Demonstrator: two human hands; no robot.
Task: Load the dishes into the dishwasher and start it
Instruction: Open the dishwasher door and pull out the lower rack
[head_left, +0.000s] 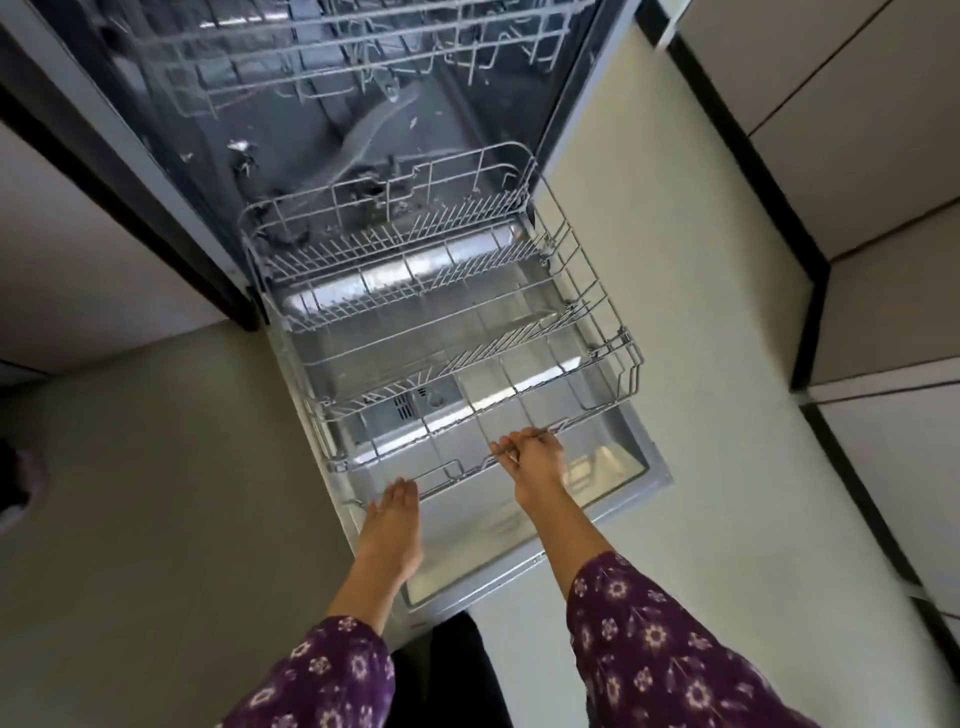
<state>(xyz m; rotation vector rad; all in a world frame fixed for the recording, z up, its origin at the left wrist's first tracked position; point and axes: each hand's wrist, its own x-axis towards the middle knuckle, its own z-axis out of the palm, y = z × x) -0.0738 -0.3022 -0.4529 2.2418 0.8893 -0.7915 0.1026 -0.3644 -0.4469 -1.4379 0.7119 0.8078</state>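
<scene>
Lower rack (447, 332) out lengthwise over door (618, 470) — right hand (535, 462) grips rim.

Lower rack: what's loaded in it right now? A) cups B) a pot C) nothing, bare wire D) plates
C: the lower rack shows only bare wire tines, with the right hand gripping its front rail.

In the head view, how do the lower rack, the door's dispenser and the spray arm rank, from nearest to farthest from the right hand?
1. lower rack: the right hand grips its front rail.
2. dispenser: on the door under the rack, toward the left.
3. spray arm: farthest, inside the tub.
</scene>
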